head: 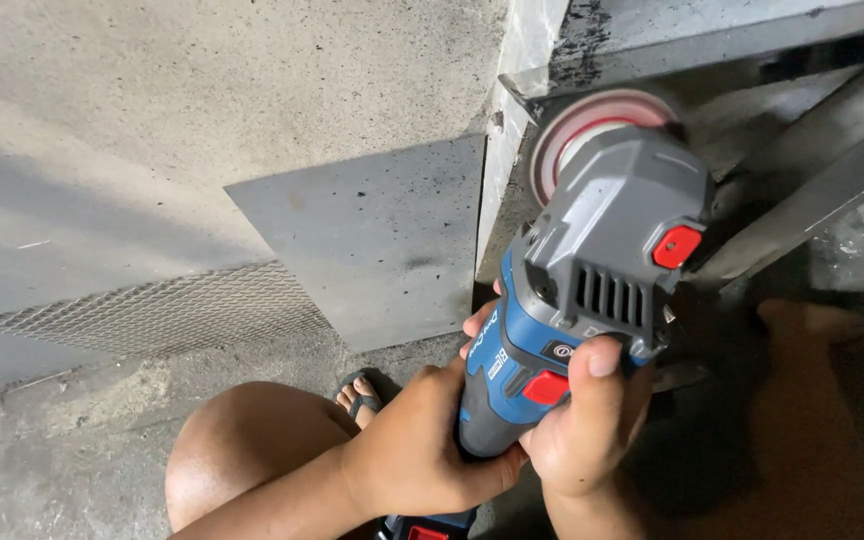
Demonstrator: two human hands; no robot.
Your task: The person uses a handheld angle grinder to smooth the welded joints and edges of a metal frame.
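Both hands grip the blue-grey grinder (582, 300) — left hand (417, 450) curled round its lower body, right hand (582, 425) wrapped beside the red switch, thumb raised — its disc (577, 125) against the metal frame (782, 215).

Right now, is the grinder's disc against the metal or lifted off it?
Against it, as far as shows: the disc meets the steel angle's edge. Both hands, left and right, grip the grinder. Whether it's spinning: cannot tell.

Ahead of both hands (512, 440): steel frame bars (802, 200) block the right; grinder disc (582, 125) sits against them. Flat sheet plate (382, 240) and mesh (172, 310) lie ahead-left. Open concrete floor (72, 450) left of hands, bare knee (242, 440) between.
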